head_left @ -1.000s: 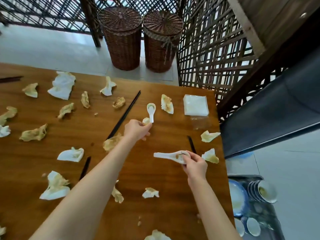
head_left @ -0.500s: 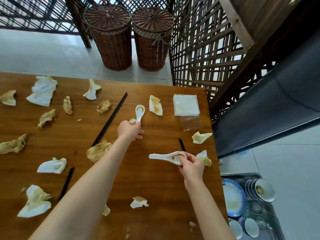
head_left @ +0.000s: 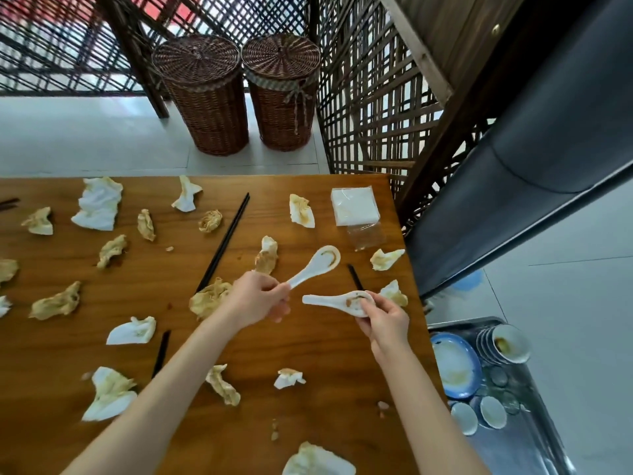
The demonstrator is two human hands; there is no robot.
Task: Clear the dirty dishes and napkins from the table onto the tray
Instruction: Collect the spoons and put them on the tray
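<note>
Head view: both hands, left (head_left: 257, 301) and right (head_left: 384, 320), pinch soiled spoons near the table's (head_left: 346, 371) right edge.

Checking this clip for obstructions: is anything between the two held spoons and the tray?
Nothing visible. The left hand and right hand each hold a spoon above the table; the tray sits lower, past the table's right edge.

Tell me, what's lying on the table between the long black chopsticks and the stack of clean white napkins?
In the head view, one crumpled, stained napkin lies between the chopsticks and the clean napkin stack; the rest is bare wood.
</note>
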